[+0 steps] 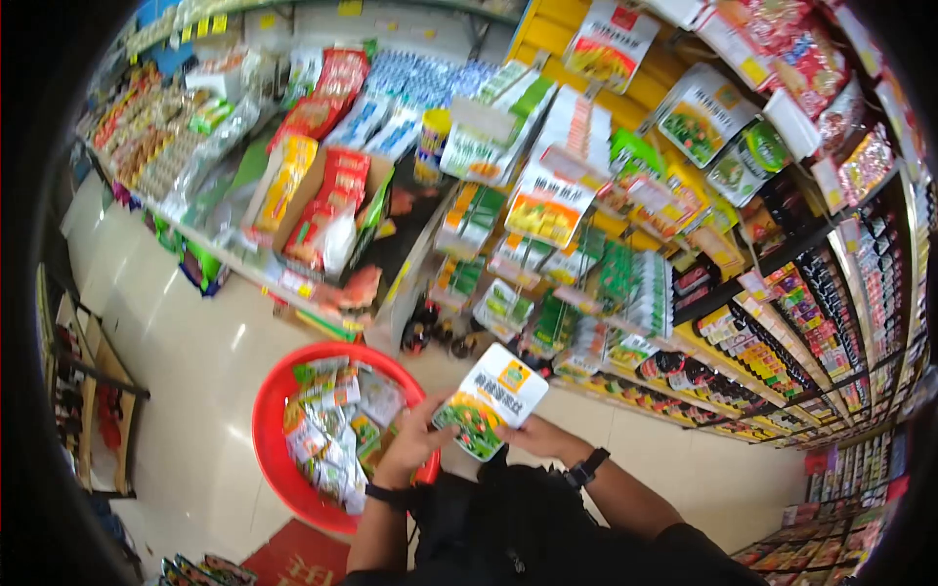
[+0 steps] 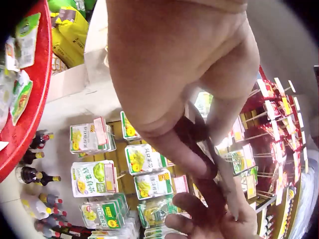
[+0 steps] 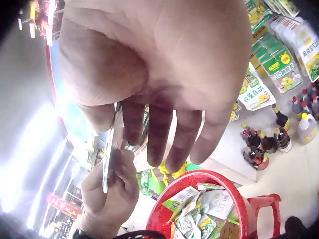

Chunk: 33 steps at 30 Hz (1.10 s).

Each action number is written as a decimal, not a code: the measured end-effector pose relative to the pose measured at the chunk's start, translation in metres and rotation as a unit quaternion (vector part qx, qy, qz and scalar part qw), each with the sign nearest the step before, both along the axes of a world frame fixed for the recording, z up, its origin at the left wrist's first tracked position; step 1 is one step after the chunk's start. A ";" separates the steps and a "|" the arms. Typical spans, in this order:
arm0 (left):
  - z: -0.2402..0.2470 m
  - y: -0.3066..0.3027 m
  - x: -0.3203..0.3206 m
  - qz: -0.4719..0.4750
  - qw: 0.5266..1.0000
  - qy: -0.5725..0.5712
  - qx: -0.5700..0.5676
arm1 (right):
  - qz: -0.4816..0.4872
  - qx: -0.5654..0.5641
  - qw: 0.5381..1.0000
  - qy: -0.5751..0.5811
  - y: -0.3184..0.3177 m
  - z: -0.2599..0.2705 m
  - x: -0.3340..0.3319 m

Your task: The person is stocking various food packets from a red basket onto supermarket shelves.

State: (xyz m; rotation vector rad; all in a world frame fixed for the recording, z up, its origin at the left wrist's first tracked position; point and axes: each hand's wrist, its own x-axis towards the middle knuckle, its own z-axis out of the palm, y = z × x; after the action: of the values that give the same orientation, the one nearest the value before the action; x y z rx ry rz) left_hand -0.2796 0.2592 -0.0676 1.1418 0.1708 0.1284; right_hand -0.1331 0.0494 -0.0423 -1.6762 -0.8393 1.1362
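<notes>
A white packet with a green and yellow food picture (image 1: 493, 400) is held between both hands, its printed face up in the head view. The left hand (image 1: 415, 441) grips its left edge, thumb over the front. At its lower right, the right hand (image 1: 539, 439) pinches the packet; in the right wrist view, this hand's (image 3: 159, 64) other fingers extend away from the packet (image 3: 108, 157), seen nearly edge-on. The left wrist view shows the left hand (image 2: 174, 64) above the thin packet edge (image 2: 224, 179), with the right hand (image 2: 219, 219) below.
A red tub (image 1: 269, 420) of mixed packets stands left of the hands, on a red stool (image 3: 273, 200). Hanging packets (image 1: 547, 205) fill the rack ahead. Dark bottles (image 3: 256, 158) stand on the floor, a goods table (image 1: 225, 244) is at left, and stocked shelves (image 1: 782, 322) line the right.
</notes>
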 end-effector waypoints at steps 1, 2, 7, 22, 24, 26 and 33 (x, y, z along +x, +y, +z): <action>-0.007 0.000 0.005 -0.022 1.000 -0.020 -0.008 | -0.015 -0.040 0.999 0.022 -0.004 0.002 0.001; -0.015 0.000 0.007 -0.043 0.998 -0.037 -0.017 | -0.021 -0.012 0.999 0.040 -0.007 -0.001 0.001; -0.026 -0.008 -0.001 -0.124 0.992 0.017 -0.007 | -0.009 -0.053 0.998 0.035 -0.027 -0.012 0.000; -0.027 -0.048 0.030 -0.112 0.980 0.085 0.139 | 0.133 -0.129 0.980 -0.077 -0.050 -0.026 0.040; -0.017 -0.053 0.044 -0.107 0.974 0.085 0.181 | 0.146 -0.144 0.975 -0.087 -0.054 -0.027 0.050; 0.001 -0.061 0.059 -0.100 0.969 0.093 0.204 | 0.114 -0.083 0.986 -0.086 -0.064 -0.020 0.060; 0.076 -0.091 0.122 -0.084 0.952 0.085 0.282 | 0.051 -0.039 0.993 -0.098 -0.106 -0.002 0.114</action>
State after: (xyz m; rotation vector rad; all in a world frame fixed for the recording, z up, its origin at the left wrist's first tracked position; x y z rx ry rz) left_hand -0.1572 0.1685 0.0087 1.7340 0.1937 -0.0807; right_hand -0.0192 -0.0565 -0.0443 -1.8503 -1.0242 1.0973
